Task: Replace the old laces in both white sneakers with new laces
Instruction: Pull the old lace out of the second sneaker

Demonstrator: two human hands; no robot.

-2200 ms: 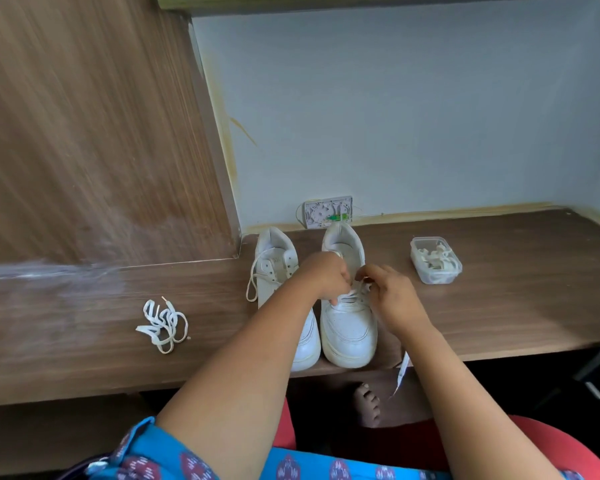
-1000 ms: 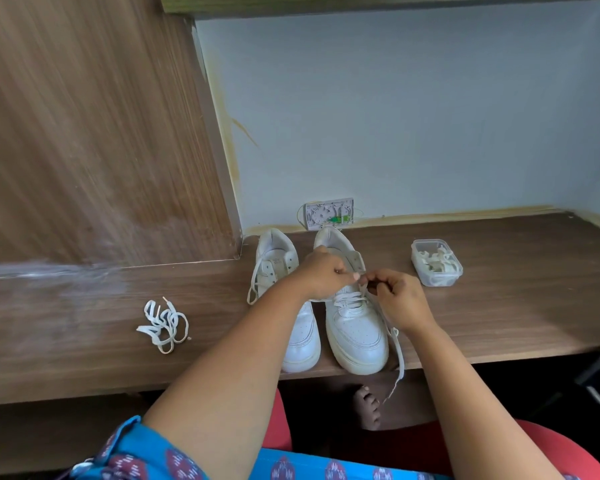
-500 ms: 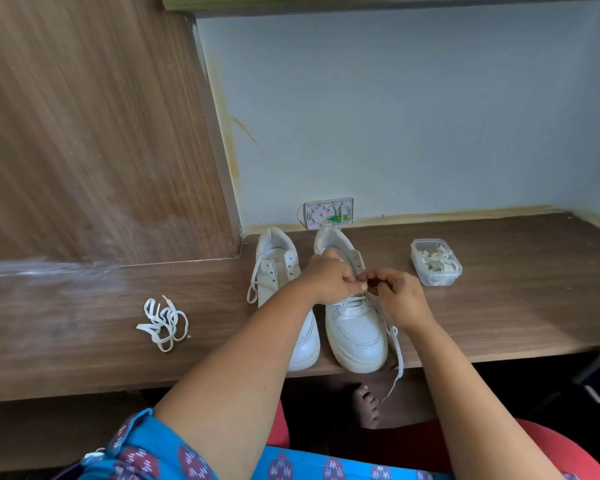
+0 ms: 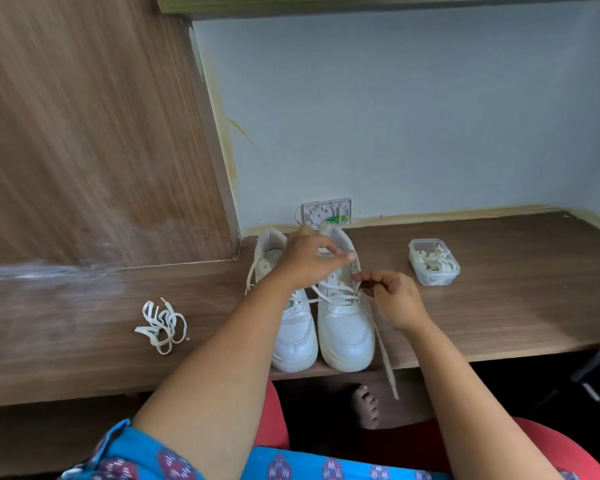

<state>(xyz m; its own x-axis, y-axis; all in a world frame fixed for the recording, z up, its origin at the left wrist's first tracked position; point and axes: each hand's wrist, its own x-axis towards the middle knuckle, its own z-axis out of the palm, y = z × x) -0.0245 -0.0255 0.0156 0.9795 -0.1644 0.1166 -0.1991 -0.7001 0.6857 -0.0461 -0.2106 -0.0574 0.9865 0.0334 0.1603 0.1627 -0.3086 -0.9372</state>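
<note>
Two white sneakers stand side by side on the wooden shelf point(image 4: 499, 306), toes toward me. The right sneaker point(image 4: 345, 327) is partly laced with a white lace point(image 4: 383, 355) whose loose end hangs over the shelf's front edge. My right hand point(image 4: 392, 296) pinches this lace beside the upper eyelets. My left hand point(image 4: 309, 258) lies over the opening of the right sneaker and grips its collar. The left sneaker point(image 4: 293, 337) is partly hidden by my left arm; a lace hangs at its left side.
A loose bundle of white lace point(image 4: 161, 325) lies on the shelf at the left. A clear plastic box point(image 4: 433, 261) with white laces stands to the right. A white wall socket point(image 4: 326, 211) sits behind the shoes. A bare foot point(image 4: 364, 405) shows below the shelf.
My left hand has moved up from the eyelets to the right sneaker's collar. My right hand stays at the lace on the shoe's right side, and the hands have parted.
</note>
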